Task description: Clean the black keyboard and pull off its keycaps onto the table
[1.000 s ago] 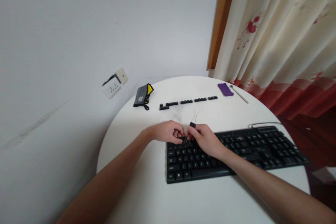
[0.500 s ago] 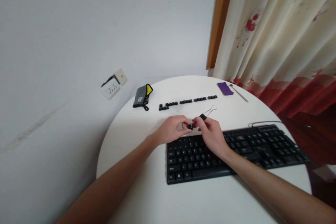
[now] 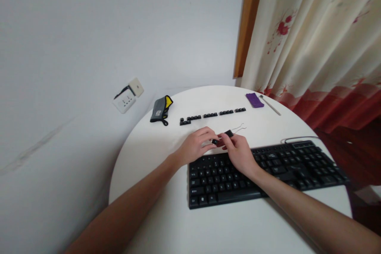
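Observation:
My left hand [image 3: 195, 147] pinches a small black keycap [image 3: 214, 141] between thumb and fingers. Close beside it, my right hand [image 3: 240, 154] grips a keycap puller [image 3: 229, 133] by its black handle, with thin wire prongs sticking out toward the far right. The fingers partly hide the puller's near end, so I cannot tell whether it touches the keycap. Both hands are over the upper left edge of a black keyboard [image 3: 239, 196], where some top-row keycaps are off. Beyond the hands, several loose black keycaps [image 3: 210, 115] lie in a line of small groups.
On the white round table [image 3: 149, 166], a grey and yellow cloth [image 3: 159, 110] lies at the back left. A purple cloth [image 3: 254, 100] and a thin brush [image 3: 270, 105] lie at the back right. The keyboard's cable [image 3: 300, 138] curves behind it. Wall and curtain border the table.
My left fingers have shifted slightly up and left around the keycap, which has turned and is now more covered. The puller's handle has tilted a little in my right hand.

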A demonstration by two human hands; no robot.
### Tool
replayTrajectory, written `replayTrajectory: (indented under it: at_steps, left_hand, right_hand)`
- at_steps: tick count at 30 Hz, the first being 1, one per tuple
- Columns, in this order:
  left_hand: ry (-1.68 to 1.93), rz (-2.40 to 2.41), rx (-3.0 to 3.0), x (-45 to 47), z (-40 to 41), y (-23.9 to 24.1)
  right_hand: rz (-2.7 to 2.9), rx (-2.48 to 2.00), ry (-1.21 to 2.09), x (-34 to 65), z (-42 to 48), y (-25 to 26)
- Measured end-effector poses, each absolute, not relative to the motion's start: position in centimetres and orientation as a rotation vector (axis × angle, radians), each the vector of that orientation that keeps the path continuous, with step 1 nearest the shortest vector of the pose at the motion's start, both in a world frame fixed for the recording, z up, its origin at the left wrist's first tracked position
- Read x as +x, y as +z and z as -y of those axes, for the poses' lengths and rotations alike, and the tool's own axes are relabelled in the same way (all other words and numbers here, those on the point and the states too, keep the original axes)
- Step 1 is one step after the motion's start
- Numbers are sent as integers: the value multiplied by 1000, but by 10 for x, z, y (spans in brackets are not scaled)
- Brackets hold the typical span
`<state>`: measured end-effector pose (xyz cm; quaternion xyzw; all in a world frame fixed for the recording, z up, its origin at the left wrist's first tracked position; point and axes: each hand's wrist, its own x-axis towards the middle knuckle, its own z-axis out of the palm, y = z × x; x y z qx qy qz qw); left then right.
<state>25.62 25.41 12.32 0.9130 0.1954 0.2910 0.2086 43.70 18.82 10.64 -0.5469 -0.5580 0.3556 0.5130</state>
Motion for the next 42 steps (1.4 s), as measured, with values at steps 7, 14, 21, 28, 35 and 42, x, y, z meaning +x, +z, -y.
replayTrajectory:
  at_steps: [7, 14, 21, 28, 35, 42]
  left_hand:
    - [782, -467, 2649, 252, -260, 123]
    - [855, -467, 2629, 254, -261, 121]
    - [943, -606, 2417, 253, -271, 117]
    - [797, -613, 2050, 258, -263, 108]
    - [946, -647, 2137, 261, -254, 118]
    - [1011, -801, 2201, 265, -249, 121]
  right_hand:
    - [1391, -1303, 796, 437, -187, 110]
    - [1372, -1269, 823, 436, -188, 111]
    - [1147, -1255, 967, 437, -194, 107]
    - [959, -1078, 1177, 437, -193, 113]
    - [804, -1043, 1222, 435, -192, 113]
    - [661, -1035, 1272, 433, -191, 115]
